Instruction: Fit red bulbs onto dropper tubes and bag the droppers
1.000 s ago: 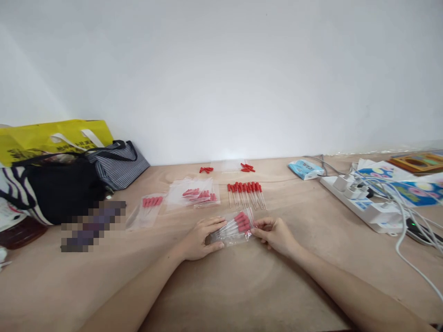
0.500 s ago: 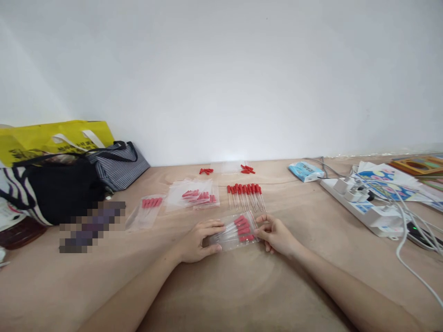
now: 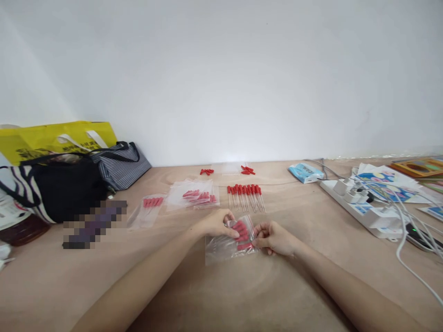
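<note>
A clear zip bag (image 3: 218, 252) lies on the wooden table in front of me, with several droppers inside. Their red rubber bulbs (image 3: 244, 236) point right and the clear tubes left. My left hand (image 3: 218, 223) reaches over the bag's far side, its thumb and fingers pinching the plastic beside the bulbs. At the bag's right end, my right hand (image 3: 276, 238) grips the edge between thumb and curled fingers. Just beyond, a row of loose droppers (image 3: 245, 196) lies with bulbs pointing away from me.
Filled bags are piled (image 3: 199, 196) behind my left hand, with another bag of droppers (image 3: 150, 210) further left. Loose red bulbs (image 3: 248, 170) lie near the wall. A white power strip (image 3: 360, 207) with cables stands right, near a blue tissue pack (image 3: 306, 172). Bags (image 3: 65, 189) crowd the left.
My left hand has moved from the bag's left end to its far edge by the bulbs and now pinches it. The bag's left end has swung slightly nearer me. My right hand stays at the right edge.
</note>
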A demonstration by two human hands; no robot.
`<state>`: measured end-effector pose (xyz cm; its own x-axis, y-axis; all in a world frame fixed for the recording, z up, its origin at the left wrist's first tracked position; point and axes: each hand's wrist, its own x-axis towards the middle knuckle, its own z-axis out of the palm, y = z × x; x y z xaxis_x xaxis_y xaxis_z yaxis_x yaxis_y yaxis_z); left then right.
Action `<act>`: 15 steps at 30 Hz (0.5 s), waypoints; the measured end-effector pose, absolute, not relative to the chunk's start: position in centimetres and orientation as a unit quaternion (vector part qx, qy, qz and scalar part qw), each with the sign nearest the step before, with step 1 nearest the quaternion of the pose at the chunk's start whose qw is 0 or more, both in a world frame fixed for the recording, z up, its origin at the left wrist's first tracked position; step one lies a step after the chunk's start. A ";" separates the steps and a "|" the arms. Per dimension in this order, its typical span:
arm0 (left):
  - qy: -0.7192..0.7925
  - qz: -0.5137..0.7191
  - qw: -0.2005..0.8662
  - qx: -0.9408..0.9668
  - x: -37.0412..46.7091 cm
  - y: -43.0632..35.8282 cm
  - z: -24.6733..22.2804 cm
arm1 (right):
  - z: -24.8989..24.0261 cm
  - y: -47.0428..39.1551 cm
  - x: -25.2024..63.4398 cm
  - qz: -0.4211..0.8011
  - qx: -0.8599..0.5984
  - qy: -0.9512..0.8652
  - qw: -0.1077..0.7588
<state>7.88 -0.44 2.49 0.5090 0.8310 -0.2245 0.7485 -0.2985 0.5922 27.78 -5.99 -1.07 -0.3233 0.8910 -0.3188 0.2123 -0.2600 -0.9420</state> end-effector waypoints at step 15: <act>0.560 0.285 0.414 0.659 -1.9 -2.6 5.3 | -1.3 -6.6 27.2 0.568 -0.493 -0.550 0.362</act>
<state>-1.86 -2.60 5.33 0.2116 0.9735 -0.0873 0.5025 -0.0318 0.8640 27.21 -6.62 -1.29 -0.2515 0.9542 -0.1617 0.1305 -0.1321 -0.9826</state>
